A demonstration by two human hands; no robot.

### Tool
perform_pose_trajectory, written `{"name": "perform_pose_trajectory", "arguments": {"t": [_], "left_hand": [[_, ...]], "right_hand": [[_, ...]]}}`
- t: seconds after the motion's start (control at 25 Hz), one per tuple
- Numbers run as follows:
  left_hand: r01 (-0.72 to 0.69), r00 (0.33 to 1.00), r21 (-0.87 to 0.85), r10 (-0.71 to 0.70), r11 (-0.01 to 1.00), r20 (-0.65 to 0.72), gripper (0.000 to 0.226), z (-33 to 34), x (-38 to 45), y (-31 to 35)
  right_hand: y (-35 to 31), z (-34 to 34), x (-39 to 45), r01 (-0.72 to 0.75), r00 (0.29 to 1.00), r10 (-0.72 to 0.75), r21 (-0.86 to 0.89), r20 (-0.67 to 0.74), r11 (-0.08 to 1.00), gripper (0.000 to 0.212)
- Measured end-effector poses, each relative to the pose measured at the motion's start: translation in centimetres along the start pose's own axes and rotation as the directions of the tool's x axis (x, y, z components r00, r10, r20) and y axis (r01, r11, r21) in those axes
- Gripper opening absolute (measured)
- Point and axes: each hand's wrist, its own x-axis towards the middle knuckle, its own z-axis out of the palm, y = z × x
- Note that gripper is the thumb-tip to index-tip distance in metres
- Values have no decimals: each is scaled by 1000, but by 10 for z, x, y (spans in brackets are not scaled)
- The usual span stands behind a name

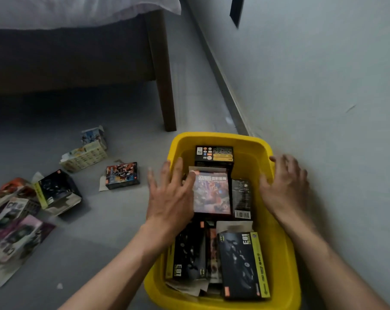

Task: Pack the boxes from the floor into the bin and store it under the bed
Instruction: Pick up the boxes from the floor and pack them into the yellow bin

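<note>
Head view of a yellow plastic bin [279, 249] standing on the grey floor [113, 220] beside the pale wall [312, 86], at the 5 o'clock part of the scene. The bin holds several boxes: a black box with orange and white labels [213, 154] at its 12 o'clock end, a box with a colourful printed cover [213, 193] in the middle, a narrow black box with a barcode [241, 199] just to the 3 o'clock side of it, and two black "E01" boxes, one [243, 265] at the 5 o'clock corner and one [188, 253] at the 7 o'clock side.

The left hand [170, 193] hovers over the bin's 9 o'clock rim with its fingers straight and spread, holding nothing; its thumb tip lies at the corner of the colourful box. The right hand [284, 186] lies over the 3 o'clock rim, fingers relaxed and apart, holding nothing; whether it touches the rim cannot be told.

More boxes lie on the floor toward 9 o'clock: a red-and-black box [122, 175], a pale opened box with rows of small pictures [84, 157], a dark box with a yellow-green edge [57, 193], and a blurred heap of flattened boxes [13, 224] at the frame edge.

At 11 o'clock stands the bed [66, 52], with a dark wooden leg [165, 86] and white bedding [77, 10].
</note>
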Motion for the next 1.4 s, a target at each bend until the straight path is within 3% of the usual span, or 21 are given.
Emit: {"name": "perform_pose_trajectory", "arguments": {"t": [0.08, 0.16, 0.24, 0.36, 0.4, 0.48, 0.52, 0.56, 0.64, 0.72, 0.84, 0.88, 0.96, 1.04, 1.08, 1.2, 1.4], "left_hand": [[178, 983, -229, -163, 957, 80, 50, -10, -13, -12], [268, 963, -385, -236, 883, 128, 58, -10, -23, -20], [326, 942, -524, -317, 787, 109, 71, -8, -23, -33], [365, 916, -632, -385, 684, 113, 81, -6, -34, -46], [374, 910, -656, -395, 655, 124, 82, -6, -37, -48], [380, 908, -685, -391, 622, 149, 80, -4, -42, -50], [363, 916, -700, -372, 615, 149, 80, -3, -43, -51], [348, 923, -713, -356, 608, 147, 80, -4, -44, -53], [310, 936, -720, -332, 621, 117, 79, -5, -41, -60], [308, 932, -699, -351, 645, 86, 76, 1, -36, -63], [322, 911, -698, -410, 639, 44, 74, 4, -37, -59], [322, 904, -709, -427, 628, 33, 74, 2, -32, -56], [315, 913, -702, -405, 639, 41, 73, -2, -20, -48], [296, 940, -709, -328, 641, 95, 63, -6, -8, -40], [321, 937, -715, -318, 621, 145, 55, -10, -4, -42], [473, 872, -654, -418, 591, 254, 50, -15, -15, -77], [620, 783, -426, -554, 659, 283, 33, 7, -73, -206]], "right_hand": [[6, -6, -17, -159, 974, 136, 120, 184, 980, 67], [-2, -6, -18, -143, 959, 86, 198, 271, 970, 77], [-18, -5, -7, -79, 967, 28, 195, 252, 978, 73], [-55, 14, -4, 196, 980, -192, -73, 57, 978, 48], [-71, 26, -1, 216, 975, -213, -55, 58, 975, 43], [-104, 37, 5, 26, 967, -72, 189, 246, 982, 42], [-118, 43, 12, -173, 908, 22, 328, 417, 929, 42], [-128, 50, 18, -323, 840, 64, 402, 538, 856, 43], [-143, 62, 24, -410, 775, 67, 419, 628, 810, 52], [-149, 77, 27, -338, 804, 48, 388, 593, 857, 57], [-145, 73, 27, -314, 778, 44, 327, 626, 891, 56], [-148, 68, 30, -262, 831, 71, 275, 552, 925, 54], [-160, 58, 31, -43, 963, 23, 69, 269, 997, 46], [-181, 47, 23, 164, 983, -163, -1, 81, 987, 44], [-193, 41, 18, 275, 960, -275, 7, 54, 961, 45], [-225, 36, -9, 502, 850, -503, 46, 156, 864, 47], [-293, 112, -66, 583, 708, -581, 131, 403, 802, 46]]}}
